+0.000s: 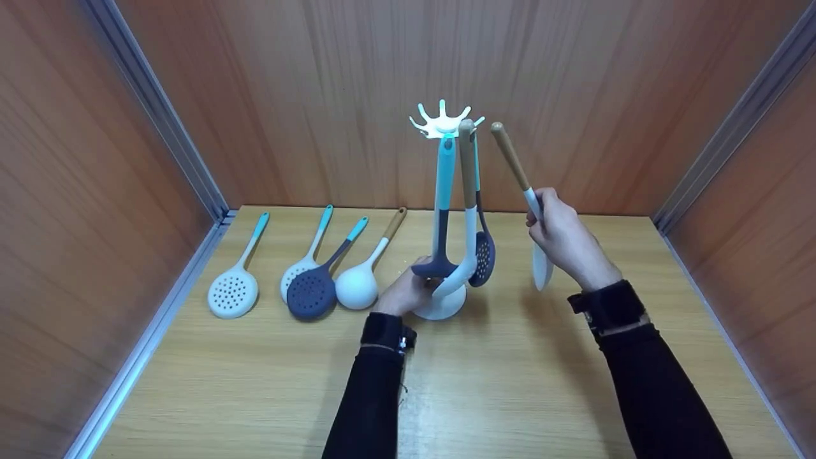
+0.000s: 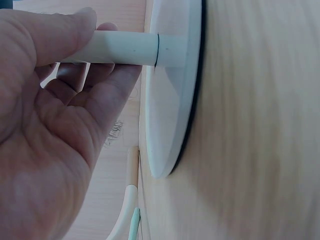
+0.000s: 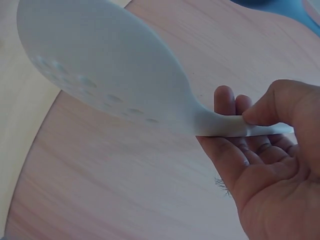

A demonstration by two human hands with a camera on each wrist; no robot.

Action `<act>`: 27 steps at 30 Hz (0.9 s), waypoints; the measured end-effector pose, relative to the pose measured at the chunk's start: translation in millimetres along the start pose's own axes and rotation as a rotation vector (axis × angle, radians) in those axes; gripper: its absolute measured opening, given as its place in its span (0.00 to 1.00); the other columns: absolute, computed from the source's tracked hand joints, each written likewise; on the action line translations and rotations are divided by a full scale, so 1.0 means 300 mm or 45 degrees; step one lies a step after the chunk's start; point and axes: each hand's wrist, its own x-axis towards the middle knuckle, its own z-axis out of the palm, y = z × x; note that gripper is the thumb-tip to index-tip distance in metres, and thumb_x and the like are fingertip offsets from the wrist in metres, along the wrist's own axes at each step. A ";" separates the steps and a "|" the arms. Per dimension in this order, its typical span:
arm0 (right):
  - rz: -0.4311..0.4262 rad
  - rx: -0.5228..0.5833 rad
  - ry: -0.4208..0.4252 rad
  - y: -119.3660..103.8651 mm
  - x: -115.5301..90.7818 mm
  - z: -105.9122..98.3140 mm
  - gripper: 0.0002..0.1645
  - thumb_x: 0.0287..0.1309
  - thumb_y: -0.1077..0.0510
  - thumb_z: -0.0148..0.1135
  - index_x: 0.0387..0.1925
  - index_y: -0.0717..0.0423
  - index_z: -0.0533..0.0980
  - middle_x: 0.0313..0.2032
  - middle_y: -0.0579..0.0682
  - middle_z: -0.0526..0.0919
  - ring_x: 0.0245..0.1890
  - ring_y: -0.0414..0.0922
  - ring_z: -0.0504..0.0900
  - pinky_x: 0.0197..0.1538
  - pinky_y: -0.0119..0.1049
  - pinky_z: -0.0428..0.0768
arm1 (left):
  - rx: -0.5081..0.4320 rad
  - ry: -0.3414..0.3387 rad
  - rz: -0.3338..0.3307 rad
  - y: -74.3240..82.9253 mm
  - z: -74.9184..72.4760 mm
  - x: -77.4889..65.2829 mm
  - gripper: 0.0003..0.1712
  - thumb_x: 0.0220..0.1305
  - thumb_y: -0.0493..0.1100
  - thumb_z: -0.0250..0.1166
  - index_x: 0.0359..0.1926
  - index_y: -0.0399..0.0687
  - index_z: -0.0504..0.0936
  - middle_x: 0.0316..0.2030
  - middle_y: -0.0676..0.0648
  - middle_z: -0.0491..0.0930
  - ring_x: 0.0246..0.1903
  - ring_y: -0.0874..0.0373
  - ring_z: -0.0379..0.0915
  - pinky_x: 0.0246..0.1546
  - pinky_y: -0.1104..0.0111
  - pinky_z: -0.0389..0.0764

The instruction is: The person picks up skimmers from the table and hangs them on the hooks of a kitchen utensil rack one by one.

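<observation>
My left hand (image 1: 407, 290) grips the white post (image 2: 125, 47) of a utensil stand, low down above its round base (image 1: 444, 307). White prongs (image 1: 442, 121) spread out at the stand's top. From it hang a dark ladle (image 1: 442, 236) with a turquoise handle, a white utensil (image 1: 470, 236) with a brown handle, and a dark skimmer (image 1: 483, 258). To the right of the stand, my right hand (image 1: 561, 236) holds a white skimmer (image 3: 110, 65) by its neck, thumb on top. Its brown handle points up and its head hangs down, above the table.
On the table's left lie a white skimmer (image 1: 233, 292), another white skimmer (image 1: 292, 271) partly under a dark skimmer (image 1: 311, 294), and a white ladle (image 1: 357, 287) with a brown handle. Wood panels (image 1: 306, 95) close off the back and both sides.
</observation>
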 end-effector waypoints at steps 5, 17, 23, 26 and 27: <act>0.003 0.001 -0.017 -0.018 0.008 -0.007 0.25 0.70 0.70 0.48 0.65 0.59 0.61 0.47 0.57 0.78 0.50 0.54 0.83 0.52 0.57 0.84 | -0.016 -0.007 -0.014 0.000 0.000 -0.002 0.27 0.68 0.27 0.58 0.54 0.66 0.81 0.55 0.52 0.76 0.59 0.53 0.70 0.68 0.47 0.68; -0.090 -0.064 0.045 -0.038 0.026 -0.016 0.24 0.68 0.71 0.50 0.63 0.59 0.63 0.44 0.55 0.79 0.47 0.54 0.83 0.49 0.57 0.84 | 0.085 0.002 0.094 0.006 0.003 -0.001 0.07 0.76 0.36 0.55 0.46 0.50 0.79 0.49 0.49 0.74 0.52 0.51 0.71 0.62 0.54 0.74; -0.081 -0.067 0.041 -0.058 0.040 -0.021 0.24 0.68 0.71 0.50 0.63 0.59 0.63 0.44 0.54 0.79 0.47 0.53 0.82 0.49 0.58 0.84 | 0.040 -0.003 0.030 0.008 0.005 0.000 0.12 0.73 0.32 0.56 0.46 0.54 0.80 0.50 0.49 0.74 0.54 0.48 0.71 0.62 0.51 0.73; -0.094 -0.076 0.045 -0.067 0.045 -0.025 0.23 0.67 0.71 0.51 0.62 0.59 0.64 0.44 0.56 0.79 0.46 0.54 0.82 0.48 0.57 0.85 | 0.031 0.000 -0.001 0.009 0.005 0.001 0.15 0.72 0.30 0.56 0.44 0.58 0.79 0.49 0.49 0.74 0.53 0.48 0.72 0.61 0.51 0.74; -0.100 -0.077 0.046 -0.070 0.046 -0.026 0.23 0.67 0.71 0.51 0.62 0.59 0.64 0.44 0.56 0.79 0.46 0.54 0.82 0.48 0.56 0.85 | 0.031 -0.001 -0.006 0.009 0.006 0.001 0.15 0.73 0.30 0.56 0.44 0.59 0.79 0.49 0.49 0.74 0.52 0.49 0.72 0.60 0.51 0.74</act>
